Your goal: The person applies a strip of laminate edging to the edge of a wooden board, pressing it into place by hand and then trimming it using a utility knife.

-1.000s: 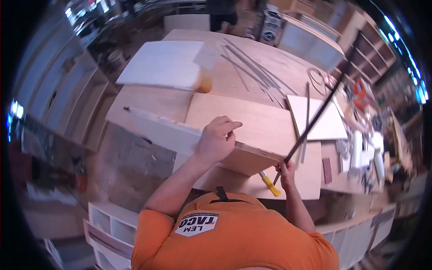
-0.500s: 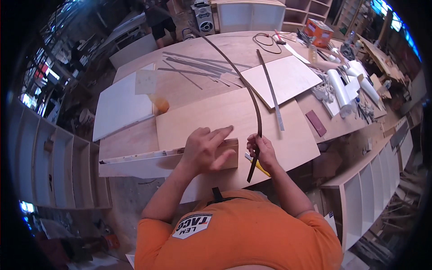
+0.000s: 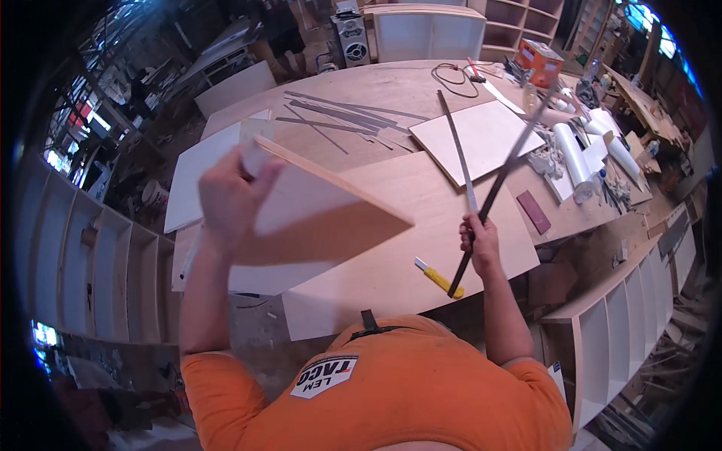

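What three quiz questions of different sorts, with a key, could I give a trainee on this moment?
1. Multiple choice: what does the person's right grip hold?
A) a white roll
B) a dark strip
C) a bottle

2. True or false: in the picture, the yellow knife lies to the right of the tilted panel.

3. Fill in the colour: the box near the far right of the table is ____.

Key: 1. B; 2. True; 3. orange.
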Action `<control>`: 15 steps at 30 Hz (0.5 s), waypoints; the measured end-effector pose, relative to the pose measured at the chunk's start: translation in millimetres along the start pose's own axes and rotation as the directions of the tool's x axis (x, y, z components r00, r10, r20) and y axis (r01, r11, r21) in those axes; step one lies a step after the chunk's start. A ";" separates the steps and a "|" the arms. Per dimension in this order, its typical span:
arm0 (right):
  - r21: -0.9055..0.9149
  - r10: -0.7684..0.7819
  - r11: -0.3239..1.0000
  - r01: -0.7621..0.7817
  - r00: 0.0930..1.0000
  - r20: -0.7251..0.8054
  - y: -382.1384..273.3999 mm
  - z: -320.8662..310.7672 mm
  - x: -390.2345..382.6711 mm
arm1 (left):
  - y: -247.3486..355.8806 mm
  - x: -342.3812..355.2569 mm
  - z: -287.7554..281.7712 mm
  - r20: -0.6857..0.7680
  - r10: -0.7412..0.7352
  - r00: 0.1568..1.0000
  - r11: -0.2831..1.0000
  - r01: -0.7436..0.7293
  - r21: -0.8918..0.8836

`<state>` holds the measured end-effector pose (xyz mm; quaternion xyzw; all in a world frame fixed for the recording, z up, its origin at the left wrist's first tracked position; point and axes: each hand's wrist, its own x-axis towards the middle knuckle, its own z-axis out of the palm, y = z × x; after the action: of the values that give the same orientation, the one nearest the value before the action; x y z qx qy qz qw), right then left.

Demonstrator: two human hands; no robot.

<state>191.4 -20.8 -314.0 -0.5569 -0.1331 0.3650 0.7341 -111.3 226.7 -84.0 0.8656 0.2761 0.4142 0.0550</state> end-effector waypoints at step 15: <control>-0.169 -0.277 0.935 0.313 0.938 0.206 -95.1 37.6 4.9 | -10.1 82.0 -141.5 -0.699 -0.364 0.615 0.931 0.265 -0.252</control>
<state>209.0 -1.0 -215.1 -0.5660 -0.3167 0.2837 0.7063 -180.1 259.2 61.2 0.5575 0.3960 0.7268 0.0644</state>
